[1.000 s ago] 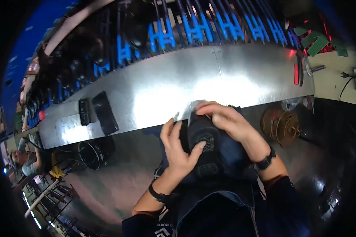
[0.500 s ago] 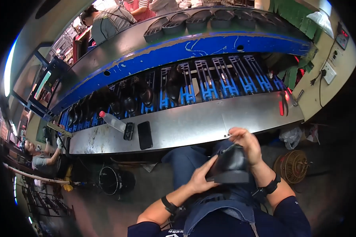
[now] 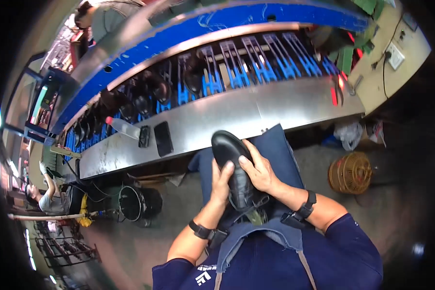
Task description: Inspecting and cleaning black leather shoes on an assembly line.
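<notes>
Resting on the person's lap just in front of the steel bench [image 3: 275,108], a black leather shoe [image 3: 234,166] was clasped by the left hand [image 3: 222,181] and right hand [image 3: 261,171], toe toward the bench

Ahead of the black shoe [image 3: 234,169] the steel worktop [image 3: 275,108] lies bare to the right. To the left, two dark phones [image 3: 163,138] and a lying bottle [image 3: 123,127] block it. Beyond, blue racks [image 3: 256,63] holding shoes wall off the far edge. A wicker basket [image 3: 350,172] stands on the floor at right.
</notes>
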{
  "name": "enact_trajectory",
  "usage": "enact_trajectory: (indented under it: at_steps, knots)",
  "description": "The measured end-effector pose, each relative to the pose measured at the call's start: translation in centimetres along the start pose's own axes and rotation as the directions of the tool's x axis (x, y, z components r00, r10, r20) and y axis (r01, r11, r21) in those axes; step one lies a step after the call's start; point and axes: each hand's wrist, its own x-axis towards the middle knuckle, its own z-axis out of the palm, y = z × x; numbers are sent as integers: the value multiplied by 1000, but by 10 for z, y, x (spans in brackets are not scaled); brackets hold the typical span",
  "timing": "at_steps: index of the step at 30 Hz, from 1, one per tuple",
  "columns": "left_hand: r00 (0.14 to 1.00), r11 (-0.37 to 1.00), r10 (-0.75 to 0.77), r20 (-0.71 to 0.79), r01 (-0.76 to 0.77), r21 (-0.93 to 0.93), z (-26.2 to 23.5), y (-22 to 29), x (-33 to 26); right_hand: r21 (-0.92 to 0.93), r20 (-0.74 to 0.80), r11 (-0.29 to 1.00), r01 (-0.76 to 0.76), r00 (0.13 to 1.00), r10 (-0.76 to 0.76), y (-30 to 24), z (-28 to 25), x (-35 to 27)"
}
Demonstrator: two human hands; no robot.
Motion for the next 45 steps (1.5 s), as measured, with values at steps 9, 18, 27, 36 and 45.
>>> enact_trajectory:
  at_steps: [9, 18, 27, 36, 45]
  knots:
    - [686, 639, -699, 200, 726, -254, 5, -30, -31, -70, -130, 994, 83, 987, -92, -11, -118, -70]
    - [524, 543, 266, 809, -775, 323, 34, -69, 37, 141, -77, 986, -85, 992, 97, 62, -149, -51]
    - [729, 723, -105, 677, -412, 555, 65, -32, 92, 600, -53, 737, -311, 904, 424, 84, -172, 20]
    - [989, 886, 113, -99, -55, 461, 31, 42, 386, -362, -583, 857, -367, 806, 99, 205, -374, 331]
    - [976, 133, 143, 165, -184, 974, -73, -13, 496, -503, -763, 672, -543, 644, -51, 266, -449, 452]
